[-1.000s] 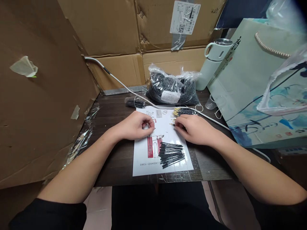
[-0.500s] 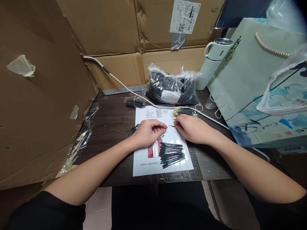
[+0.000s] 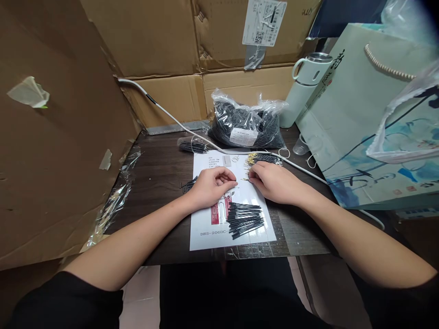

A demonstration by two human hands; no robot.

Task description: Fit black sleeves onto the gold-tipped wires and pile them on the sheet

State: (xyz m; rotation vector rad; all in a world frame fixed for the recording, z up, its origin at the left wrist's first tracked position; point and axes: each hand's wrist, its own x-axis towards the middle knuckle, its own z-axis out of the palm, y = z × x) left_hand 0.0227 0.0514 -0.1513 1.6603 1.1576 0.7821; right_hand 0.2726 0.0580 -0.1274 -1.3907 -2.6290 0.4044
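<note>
My left hand (image 3: 212, 186) is over the upper middle of a printed white sheet (image 3: 202, 240), thumb and forefinger pinched together. Whatever is between those fingertips is too small to make out. To its right, my right hand (image 3: 270, 182) is closed on a thin gold-tipped black wire (image 3: 244, 179), its tip pointing left toward my left fingertips. Just behind the right hand lies a bundle of gold-tipped black wires (image 3: 265, 159), partly covered by it. A row of short black sticks (image 3: 245, 219) rests on the sheet. More short black pieces (image 3: 188, 183) show behind my left wrist.
At the back stands a clear bag of black pieces (image 3: 247, 123). A small clear packet of black wires (image 3: 192, 145) lies beside a white cable (image 3: 174, 119) crossing the table. A pale flask (image 3: 302, 91) and paper bag (image 3: 387, 114) border the right; cardboard (image 3: 61, 160) walls the left.
My left hand has moved right, closer to my right hand, uncovering black pieces behind its wrist. My right hand has stayed nearly in place, with a gold tip showing at its fingertips.
</note>
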